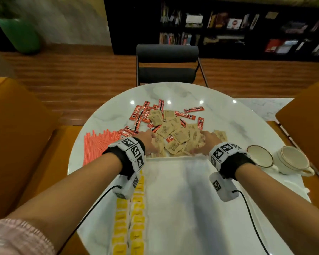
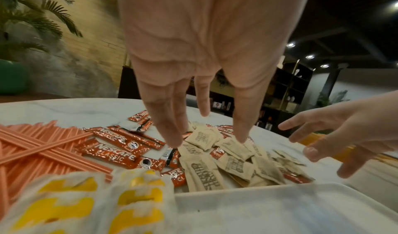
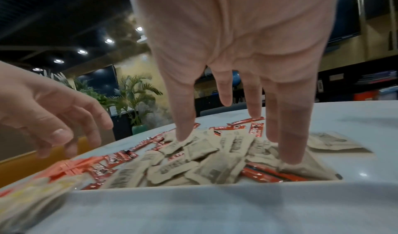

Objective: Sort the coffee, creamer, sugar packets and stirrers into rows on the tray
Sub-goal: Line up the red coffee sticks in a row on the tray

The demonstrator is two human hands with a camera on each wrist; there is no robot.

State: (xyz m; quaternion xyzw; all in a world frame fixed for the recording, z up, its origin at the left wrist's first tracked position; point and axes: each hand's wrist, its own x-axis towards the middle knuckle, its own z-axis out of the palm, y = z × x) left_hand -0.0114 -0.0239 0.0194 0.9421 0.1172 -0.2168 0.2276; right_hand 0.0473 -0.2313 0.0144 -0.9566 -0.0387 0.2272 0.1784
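A heap of brown sugar packets [image 1: 175, 133] mixed with red coffee sachets [image 1: 142, 115] lies on the round table just beyond the white tray [image 1: 175, 190]. Pink stirrers [image 1: 98, 142] fan out at the left. Yellow-and-white creamer packets [image 1: 133, 218] run in two rows down the tray's left side. My left hand [image 1: 149, 142] hovers over the heap's left side, fingers [image 2: 172, 135] straight and spread, holding nothing. My right hand [image 1: 204, 144] presses straight fingers [image 3: 290, 149] onto brown sugar packets [image 3: 193, 167] at the heap's right.
Two white cups [image 1: 291, 161] stand at the table's right edge beside the tray. A black chair [image 1: 168, 65] faces me across the table. Orange seats [image 1: 20, 129] flank both sides. A green pot [image 1: 18, 32] stands far left.
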